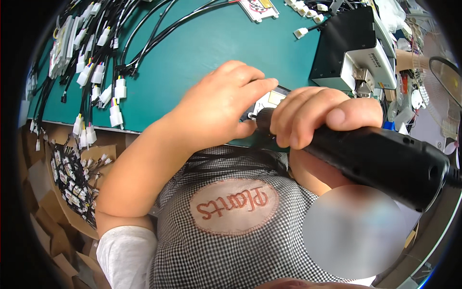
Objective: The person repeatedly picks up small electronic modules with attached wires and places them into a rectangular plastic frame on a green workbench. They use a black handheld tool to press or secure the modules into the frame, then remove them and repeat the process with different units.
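My right hand (327,113) is wrapped round a black electric screwdriver (385,156), whose front end points left and whose cord leaves at the right. Close to the table's near edge, my left hand (224,98) grips a small flat case (273,98) with a pale label, thumb on the near side and fingers on the far side. The front end of the screwdriver is at this case. My right fingers cover part of the case, and I cannot make out whether the bit touches a screw.
Black cable bundles with white connectors (115,115) lie across the left of the green table (211,43). A black-and-white boxy machine (353,58) stands at the right. Another labelled case (260,9) lies at the far edge. Below left, a cardboard box (72,183) holds cabled parts.
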`<state>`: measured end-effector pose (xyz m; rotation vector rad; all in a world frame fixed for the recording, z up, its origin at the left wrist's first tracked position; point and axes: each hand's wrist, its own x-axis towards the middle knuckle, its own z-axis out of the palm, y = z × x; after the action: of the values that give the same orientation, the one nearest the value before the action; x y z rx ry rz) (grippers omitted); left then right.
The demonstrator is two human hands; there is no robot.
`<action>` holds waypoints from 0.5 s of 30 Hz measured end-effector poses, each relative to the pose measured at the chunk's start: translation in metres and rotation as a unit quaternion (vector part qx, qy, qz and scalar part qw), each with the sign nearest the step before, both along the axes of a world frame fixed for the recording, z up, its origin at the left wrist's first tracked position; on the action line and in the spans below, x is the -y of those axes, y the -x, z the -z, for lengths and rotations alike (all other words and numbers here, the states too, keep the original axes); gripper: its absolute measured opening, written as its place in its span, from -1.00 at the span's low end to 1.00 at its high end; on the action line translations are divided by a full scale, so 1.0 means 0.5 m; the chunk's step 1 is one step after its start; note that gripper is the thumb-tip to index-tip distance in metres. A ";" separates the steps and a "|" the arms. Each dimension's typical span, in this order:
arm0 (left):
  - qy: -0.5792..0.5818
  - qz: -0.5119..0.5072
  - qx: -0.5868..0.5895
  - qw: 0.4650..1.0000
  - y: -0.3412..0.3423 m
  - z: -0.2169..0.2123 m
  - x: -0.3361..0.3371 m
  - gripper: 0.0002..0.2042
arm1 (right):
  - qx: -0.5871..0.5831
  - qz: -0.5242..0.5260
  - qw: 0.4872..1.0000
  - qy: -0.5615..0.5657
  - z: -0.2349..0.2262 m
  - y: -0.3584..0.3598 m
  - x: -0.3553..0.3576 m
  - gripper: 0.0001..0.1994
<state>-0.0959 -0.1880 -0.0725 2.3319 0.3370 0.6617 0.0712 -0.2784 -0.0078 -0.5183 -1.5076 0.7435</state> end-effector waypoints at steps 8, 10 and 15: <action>-0.015 -0.003 0.007 1.000 0.001 0.011 0.001 -0.31 | -0.138 -0.006 0.990 0.036 0.019 -0.007 0.010 -0.05; -0.042 -0.027 0.024 0.998 0.023 0.011 0.001 -0.32 | -0.151 -0.018 0.988 0.020 -0.006 -0.016 0.008 -0.08; -0.106 -0.113 0.065 0.986 0.095 -0.044 -0.022 -0.34 | -0.189 -0.011 0.982 0.017 -0.102 -0.056 0.037 -0.19</action>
<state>-0.1434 -0.1772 -0.0503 2.4570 0.4959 0.9992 0.0990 -0.2972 0.0434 -0.3610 -1.1497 0.8333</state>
